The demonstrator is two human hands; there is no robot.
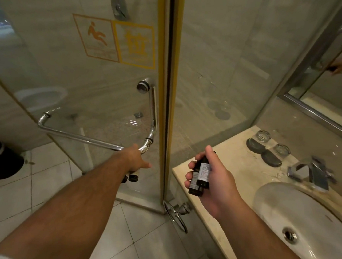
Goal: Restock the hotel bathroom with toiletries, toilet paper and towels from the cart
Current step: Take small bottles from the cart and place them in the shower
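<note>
chrome at your knuckles: your left hand (pixel 136 160) is right against the lower bend of the shower door handle (pixel 153 112), and i can't tell whether skin actually meets metal. one finger points straight out toward the yellow door edge, while the rest curl under the palm round a pair of dark bottles (pixel 131 176), their round ends poking out just below the hand. over on the other side, your right hand (pixel 213 181) hovers above the near corner of the beige stone counter (pixel 240 158), thumb laid along the top and fingers wrapped round the labelled bottles (pixel 200 175). they're dark with white labels, bunched together and tilted, at least two of them, though i can't count them exactly. the glass door (pixel 79 81) in front of you carries an orange slip-warning sticker (pixel 95 36) and a yellow sticker (pixel 135 42) just beside it, and a white toilet (pixel 41 96) shows through the pane. down at far left a black bin (pixel 0 160) sits on the pale tile floor (pixel 51 174). on the counter, two clear glasses (pixel 262 137) stand side by side on dark coasters (pixel 271 160), near the chrome faucet (pixel 314 172) that rises behind the white basin (pixel 310 212). a framed mirror (pixel 337 68) hangs above at right, catching a reflected hand. low by the door's bottom corner there's a round metal valve wheel (pixel 175 214) under the counter.
</note>
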